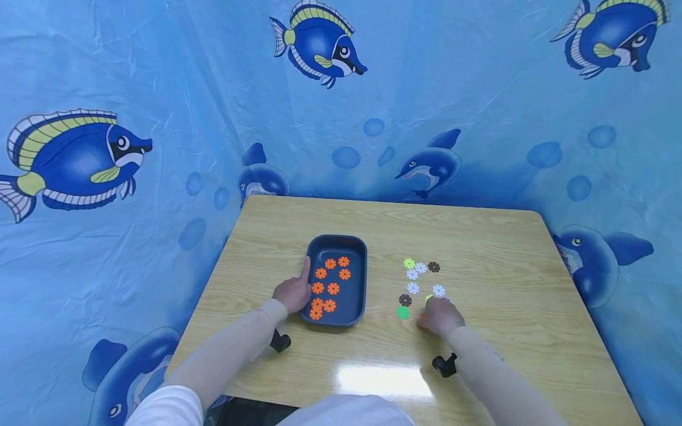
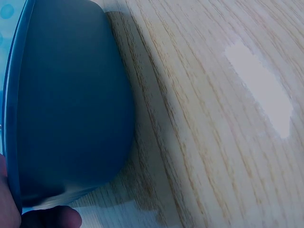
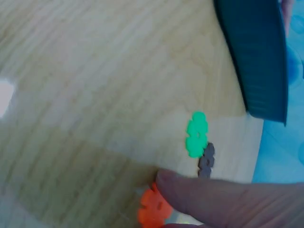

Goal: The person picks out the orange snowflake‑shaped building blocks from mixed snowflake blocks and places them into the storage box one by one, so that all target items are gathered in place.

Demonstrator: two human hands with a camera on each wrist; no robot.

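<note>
A dark blue rectangular tray (image 1: 348,299) lies on the table with several orange flower-shaped discs (image 1: 333,289) inside. My left hand (image 1: 293,294) grips its left rim, one finger stretched along the edge. In the left wrist view, fingertips (image 2: 66,217) show at the rim beside the tray's outer wall (image 2: 71,104). To the right of the tray, my right hand (image 1: 442,318) pinches an orange flower-shaped disc (image 3: 154,209), its thumb (image 3: 190,190) against the edge. Close by lie a green disc (image 1: 402,312) and a dark brown disc (image 1: 405,300); the hand partly hides a yellow-green one.
Farther back on the right are white discs (image 1: 412,288), a yellow-green disc (image 1: 409,263) and another brown disc (image 1: 434,267). The wooden table (image 1: 511,284) reaches a blue sea-patterned sheet (image 1: 479,77) behind. Light glares off the front of the tabletop.
</note>
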